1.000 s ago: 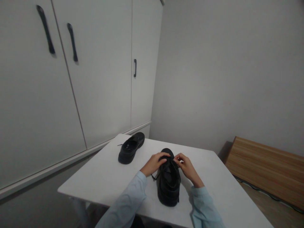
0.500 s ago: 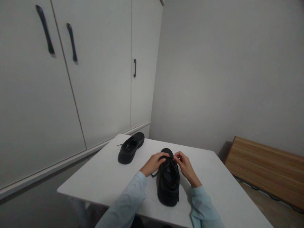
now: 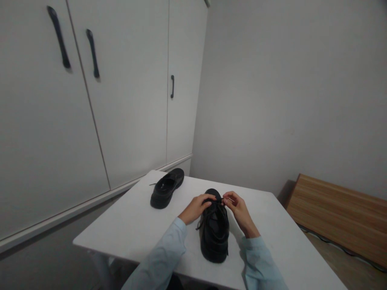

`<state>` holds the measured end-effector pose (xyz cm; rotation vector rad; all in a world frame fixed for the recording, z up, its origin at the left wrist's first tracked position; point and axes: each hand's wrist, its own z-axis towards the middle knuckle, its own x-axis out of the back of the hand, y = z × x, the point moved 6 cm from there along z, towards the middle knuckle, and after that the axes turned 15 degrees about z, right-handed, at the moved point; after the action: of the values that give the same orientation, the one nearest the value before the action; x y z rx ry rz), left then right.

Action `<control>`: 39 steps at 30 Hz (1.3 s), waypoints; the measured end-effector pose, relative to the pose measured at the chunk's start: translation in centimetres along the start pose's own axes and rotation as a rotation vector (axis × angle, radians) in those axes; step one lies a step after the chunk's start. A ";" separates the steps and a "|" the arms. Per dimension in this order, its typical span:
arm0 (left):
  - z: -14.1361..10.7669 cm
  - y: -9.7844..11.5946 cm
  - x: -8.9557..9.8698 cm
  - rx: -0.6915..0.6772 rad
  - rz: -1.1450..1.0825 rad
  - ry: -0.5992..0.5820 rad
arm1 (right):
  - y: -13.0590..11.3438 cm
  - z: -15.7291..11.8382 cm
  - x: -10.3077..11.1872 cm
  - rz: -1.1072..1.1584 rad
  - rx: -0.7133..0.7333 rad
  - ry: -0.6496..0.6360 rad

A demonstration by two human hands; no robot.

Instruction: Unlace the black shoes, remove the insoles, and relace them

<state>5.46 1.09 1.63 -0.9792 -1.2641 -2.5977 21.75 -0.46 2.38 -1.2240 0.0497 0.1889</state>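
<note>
A black lace-up shoe (image 3: pixel 214 241) stands on the white table (image 3: pixel 133 225), its heel toward me and its toe pointing away. From the left, my left hand (image 3: pixel 198 207) grips the front of the shoe near the lacing, index finger across the top and thumb below; its fingertips partly hide the laces. My right hand (image 3: pixel 237 209) pinches a black shoelace (image 3: pixel 222 199) between thumb and fingers, just right of the lacing. Another lace end hangs down the shoe's left side. The second black shoe (image 3: pixel 165 192) rests farther back on the left, touched by neither hand.
White cabinets (image 3: pixel 133 100) with dark handles rise behind the table on the left. A plain grey wall (image 3: pixel 256 92) stands behind. To the right, beyond the table edge, is a wood-grain panel (image 3: pixel 338 217) with a dark cable along its lower edge.
My right hand has shifted slightly right and up, drawing the shoelace out from the lacing. My left hand has stayed in place, and both shoes stand where they were.
</note>
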 end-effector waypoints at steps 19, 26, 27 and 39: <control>0.0 -0.4 0.0 0.015 -0.001 0.013 | 0.2 0.2 1.8 -0.432 0.070 -0.067; 0.0 -0.5 0.0 0.012 -0.015 0.017 | 0.9 0.2 2.2 -0.417 0.072 -0.090; 0.0 -0.5 0.0 0.017 -0.014 0.015 | 0.9 0.2 2.2 -0.414 0.069 -0.100; -0.1 -0.5 -0.1 0.015 -0.031 -0.003 | -0.2 -0.1 2.8 0.015 -0.088 -0.008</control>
<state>5.32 1.34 1.26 -0.9687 -1.3074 -2.6072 24.59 -0.27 2.17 -1.3107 0.0435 0.2107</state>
